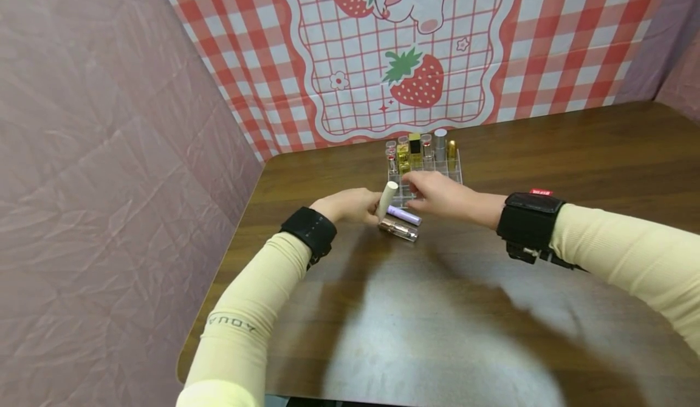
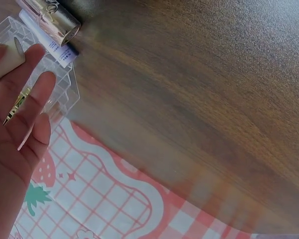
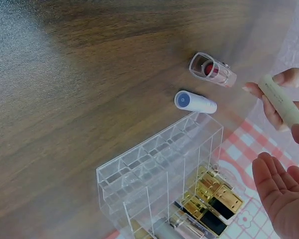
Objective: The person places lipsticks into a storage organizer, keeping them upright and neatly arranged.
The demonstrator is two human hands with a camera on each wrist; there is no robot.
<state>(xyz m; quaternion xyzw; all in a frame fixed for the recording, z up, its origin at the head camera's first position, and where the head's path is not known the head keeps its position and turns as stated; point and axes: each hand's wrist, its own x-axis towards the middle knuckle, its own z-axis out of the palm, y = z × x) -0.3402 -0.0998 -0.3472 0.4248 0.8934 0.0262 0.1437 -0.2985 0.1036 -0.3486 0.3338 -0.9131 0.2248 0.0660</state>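
My left hand [image 1: 352,205] pinches a cream lipstick tube [image 1: 387,198] between thumb and fingers, tilted, above the table. In the right wrist view, small print shows on this tube [image 3: 278,99]. Just right of it, my right hand [image 1: 437,193] hovers over the front of a clear divided organizer [image 1: 458,173], its loosely bent fingers holding nothing. Below the hands, a lavender tube [image 1: 404,215] and a clear-capped lipstick [image 1: 399,229] with a red tip lie side by side on the table.
Several lipsticks stand in the organizer's back row, among them a gold-and-black one [image 1: 415,146], a silver one [image 1: 440,143] and a gold one [image 1: 451,150]. A red checked strawberry cloth [image 1: 273,79] hangs behind the wooden table [image 1: 437,316].
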